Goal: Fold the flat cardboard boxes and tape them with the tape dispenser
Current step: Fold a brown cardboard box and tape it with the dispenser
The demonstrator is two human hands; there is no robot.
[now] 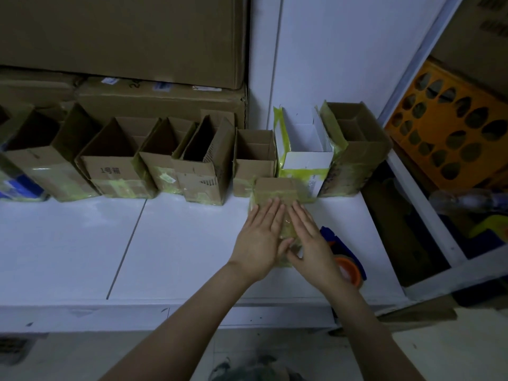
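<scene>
Right, my left hand (261, 237) and right hand (308, 237) press flat on the small cardboard box (276, 187), fingers straight, gripping nothing. It looks light, stiff and tape-slick, so I'd take its side walls.

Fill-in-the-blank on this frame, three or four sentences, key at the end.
1. The small taped box has ____ of the person's hands lying flat on it, the left hand and the right hand.
2. The tape dispenser lies on the table beside the ____ hand.
3. In the row of open boxes behind it, one carton is ____, not brown.
4. The crate with holes at far right is ____.
Missing words: both, right, white, orange.
</scene>
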